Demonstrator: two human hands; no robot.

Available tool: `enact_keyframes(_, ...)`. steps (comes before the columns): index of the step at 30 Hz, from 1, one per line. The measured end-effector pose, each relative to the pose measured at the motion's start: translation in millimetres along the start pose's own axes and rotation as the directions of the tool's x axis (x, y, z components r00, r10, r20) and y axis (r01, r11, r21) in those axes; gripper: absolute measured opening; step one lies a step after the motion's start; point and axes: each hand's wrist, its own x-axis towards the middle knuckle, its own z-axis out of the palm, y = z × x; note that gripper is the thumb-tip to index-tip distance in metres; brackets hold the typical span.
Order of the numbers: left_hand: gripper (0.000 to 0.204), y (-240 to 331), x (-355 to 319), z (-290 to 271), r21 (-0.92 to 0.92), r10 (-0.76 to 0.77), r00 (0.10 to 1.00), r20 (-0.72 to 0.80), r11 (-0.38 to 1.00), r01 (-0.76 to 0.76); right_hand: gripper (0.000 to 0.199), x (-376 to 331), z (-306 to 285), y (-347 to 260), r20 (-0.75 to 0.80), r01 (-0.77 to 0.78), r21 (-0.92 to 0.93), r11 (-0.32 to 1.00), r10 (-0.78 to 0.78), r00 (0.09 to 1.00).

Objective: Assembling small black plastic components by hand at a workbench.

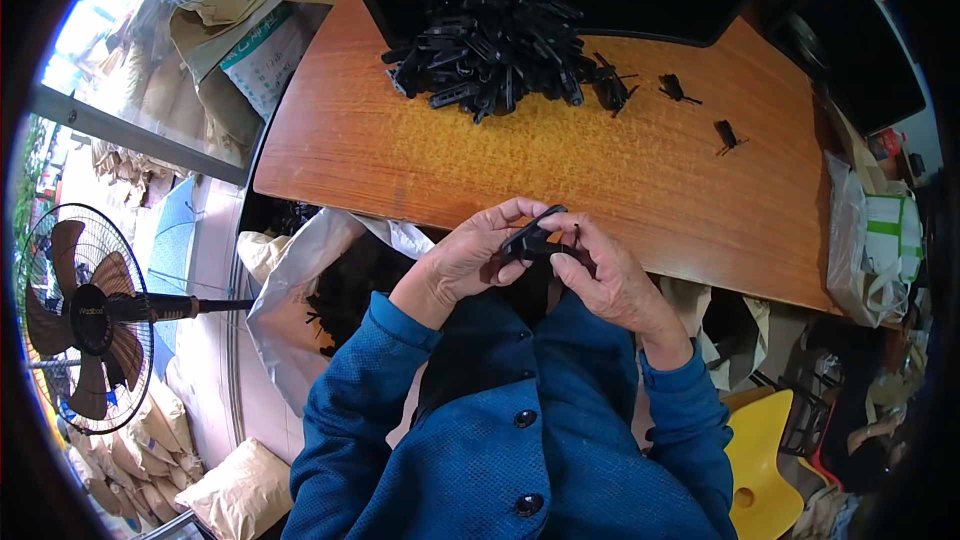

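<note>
Two hands worked a small black plastic clip at the near edge of a wooden table.

The left hand point(468, 262) and the right hand point(607, 275) met just in front of the person's chest, both curled closed around the black plastic clip point(530, 233), which was pinched between thumbs and fingertips and tilted up toward the right. The clip sat above the near edge of the wooden table point(640, 180), not resting on it. Well apart, at the far side of the table, lay a heap of black clips point(495, 50), with a few loose clips point(700, 105) scattered to its right. Below the table on the left hung a white bag point(290, 290), and a standing fan point(85, 315) stood further left. A yellow stool point(760, 460) stood at the lower right.
</note>
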Motion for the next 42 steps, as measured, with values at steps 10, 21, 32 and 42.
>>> enact_keyframes(10, 0.034, -6.5, -4.4, 41.3, 0.608, 0.256, 0.931, -0.26, 0.792, -0.048, 0.017, -3.7, 22.7, 31.5, -0.236, -0.057, 0.175, 0.983, 0.098, 0.967)
enact_keyframes(21, 0.023, -35.9, 15.1, 7.2, 0.933, 0.725, 0.682, -0.093, 0.303, -0.195, 0.033, 15.1, 26.7, 54.8, -0.315, -0.001, 0.113, 0.994, 0.037, 0.948)
enact_keyframes(32, 0.014, -2.3, 54.4, 27.0, 0.903, 0.562, 0.8, -0.212, 0.426, -0.06, 0.026, 38.9, -11.3, 56.6, -0.306, -0.154, 0.251, 0.956, 0.229, 0.924)
enact_keyframes(42, 0.021, 46.7, 179.3, 29.0, 0.993, 0.464, 0.884, 0.054, -0.115, 0.0, 0.045, 96.9, -189.1, 72.4, -0.349, -0.317, -0.936, 0.155, -0.267, 0.898)
